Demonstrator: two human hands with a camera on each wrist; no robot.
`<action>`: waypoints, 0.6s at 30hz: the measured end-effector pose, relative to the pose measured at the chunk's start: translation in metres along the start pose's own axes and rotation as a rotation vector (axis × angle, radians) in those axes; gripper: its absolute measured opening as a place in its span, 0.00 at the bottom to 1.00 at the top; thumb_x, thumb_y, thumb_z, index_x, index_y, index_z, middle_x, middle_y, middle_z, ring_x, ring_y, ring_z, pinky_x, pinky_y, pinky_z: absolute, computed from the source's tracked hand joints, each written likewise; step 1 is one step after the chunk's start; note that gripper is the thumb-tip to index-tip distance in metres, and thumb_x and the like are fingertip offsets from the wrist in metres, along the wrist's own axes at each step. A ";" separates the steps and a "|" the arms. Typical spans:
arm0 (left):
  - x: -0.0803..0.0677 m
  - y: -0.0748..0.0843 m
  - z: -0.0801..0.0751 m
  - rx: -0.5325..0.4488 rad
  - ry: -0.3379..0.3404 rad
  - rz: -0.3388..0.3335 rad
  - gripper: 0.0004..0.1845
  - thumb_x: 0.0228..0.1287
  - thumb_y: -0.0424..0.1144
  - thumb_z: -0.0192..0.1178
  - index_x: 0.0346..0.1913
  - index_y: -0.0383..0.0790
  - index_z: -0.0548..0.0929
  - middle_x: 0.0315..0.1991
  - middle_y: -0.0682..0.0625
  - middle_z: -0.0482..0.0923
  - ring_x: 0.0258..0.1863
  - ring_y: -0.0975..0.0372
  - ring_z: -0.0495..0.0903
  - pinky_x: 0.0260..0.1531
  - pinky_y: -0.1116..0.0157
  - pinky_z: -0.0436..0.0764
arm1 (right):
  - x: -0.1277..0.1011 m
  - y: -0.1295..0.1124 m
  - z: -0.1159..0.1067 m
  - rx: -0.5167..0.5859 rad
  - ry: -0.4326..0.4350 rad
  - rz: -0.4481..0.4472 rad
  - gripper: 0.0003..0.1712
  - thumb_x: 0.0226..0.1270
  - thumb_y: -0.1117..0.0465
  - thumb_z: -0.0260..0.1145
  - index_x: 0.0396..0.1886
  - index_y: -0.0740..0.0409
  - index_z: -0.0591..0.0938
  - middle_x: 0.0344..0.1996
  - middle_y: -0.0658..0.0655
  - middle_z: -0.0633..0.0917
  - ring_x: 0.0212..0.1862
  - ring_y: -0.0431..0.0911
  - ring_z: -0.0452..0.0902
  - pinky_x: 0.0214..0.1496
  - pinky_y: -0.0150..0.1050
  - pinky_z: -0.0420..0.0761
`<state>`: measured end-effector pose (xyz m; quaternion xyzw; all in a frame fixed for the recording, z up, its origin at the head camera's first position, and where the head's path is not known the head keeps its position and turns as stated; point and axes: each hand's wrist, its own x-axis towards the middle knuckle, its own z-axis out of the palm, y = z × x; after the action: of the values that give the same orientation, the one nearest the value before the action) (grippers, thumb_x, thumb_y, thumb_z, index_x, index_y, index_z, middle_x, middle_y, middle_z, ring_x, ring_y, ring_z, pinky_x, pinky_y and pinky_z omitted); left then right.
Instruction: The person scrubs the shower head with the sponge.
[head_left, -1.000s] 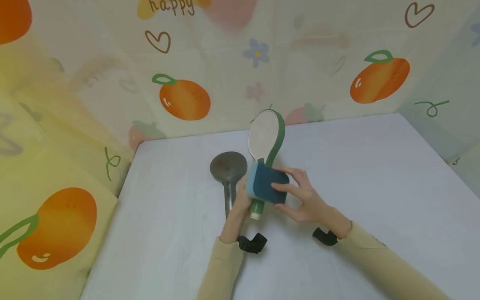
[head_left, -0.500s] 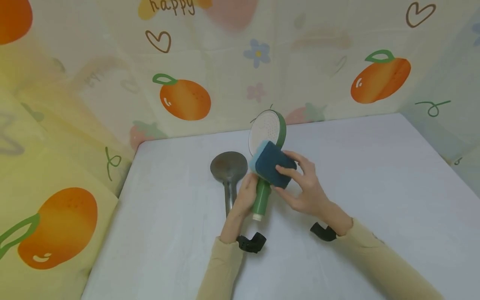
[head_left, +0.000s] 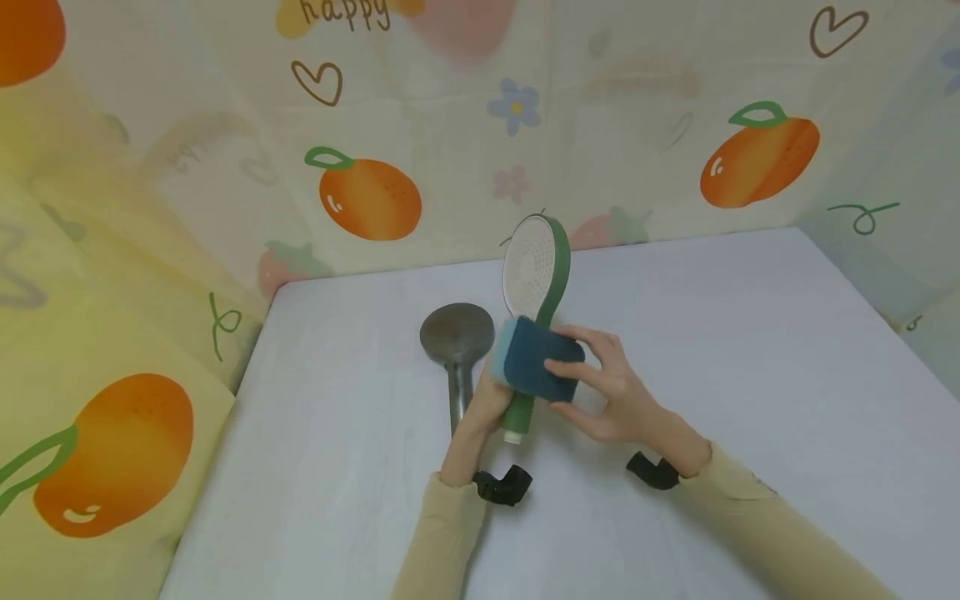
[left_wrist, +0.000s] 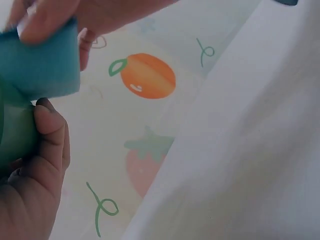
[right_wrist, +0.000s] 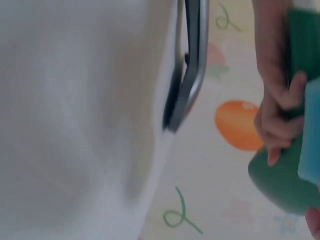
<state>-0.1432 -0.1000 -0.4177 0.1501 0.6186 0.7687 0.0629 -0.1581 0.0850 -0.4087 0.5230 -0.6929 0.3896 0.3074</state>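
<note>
My left hand (head_left: 488, 402) grips the handle of a green shower head (head_left: 534, 265), its white perforated face turned up and toward the camera. In my right hand (head_left: 611, 392) is a two-tone sponge (head_left: 542, 360), dark blue on one side and light blue on the other, pinched between thumb and fingers. The sponge lies across the upper handle and hides part of it and some left fingers. In the left wrist view, the light blue sponge (left_wrist: 47, 65) sits against the green handle (left_wrist: 17, 125). The right wrist view shows left fingers (right_wrist: 280, 122) curled around the green handle.
A grey shower head (head_left: 457, 333) lies on the white table (head_left: 337, 467), just left of my left hand. A patterned cloth (head_left: 450, 125) with oranges hangs behind the table. Black wrist mounts (head_left: 504, 486) show under both wrists.
The sponge went up the green shower head onto its face, then came back down to the handle. The left hand keeps its grip, and the grey shower head stays put.
</note>
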 end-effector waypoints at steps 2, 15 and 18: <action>0.003 -0.008 -0.003 0.025 0.017 -0.012 0.22 0.73 0.42 0.41 0.54 0.23 0.64 0.35 0.52 0.72 0.29 0.68 0.74 0.31 0.69 0.75 | 0.004 0.008 -0.003 -0.078 0.073 0.024 0.21 0.58 0.52 0.66 0.45 0.63 0.82 0.53 0.74 0.72 0.55 0.63 0.66 0.50 0.56 0.60; 0.006 -0.009 -0.005 0.004 0.028 -0.029 0.19 0.74 0.39 0.41 0.57 0.26 0.68 0.33 0.47 0.75 0.25 0.65 0.75 0.24 0.68 0.76 | 0.009 0.008 0.003 -0.048 0.205 0.157 0.24 0.57 0.49 0.67 0.44 0.64 0.81 0.54 0.74 0.70 0.55 0.64 0.64 0.43 0.53 0.60; 0.001 -0.004 -0.004 0.029 0.094 -0.070 0.18 0.74 0.38 0.40 0.54 0.23 0.65 0.33 0.53 0.72 0.28 0.67 0.73 0.30 0.69 0.75 | 0.000 -0.001 0.012 0.019 0.104 0.141 0.24 0.59 0.49 0.66 0.48 0.62 0.80 0.55 0.73 0.69 0.56 0.62 0.64 0.46 0.51 0.62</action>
<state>-0.1460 -0.1028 -0.4225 0.0931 0.6367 0.7632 0.0587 -0.1571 0.0742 -0.4145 0.4548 -0.7076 0.4433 0.3097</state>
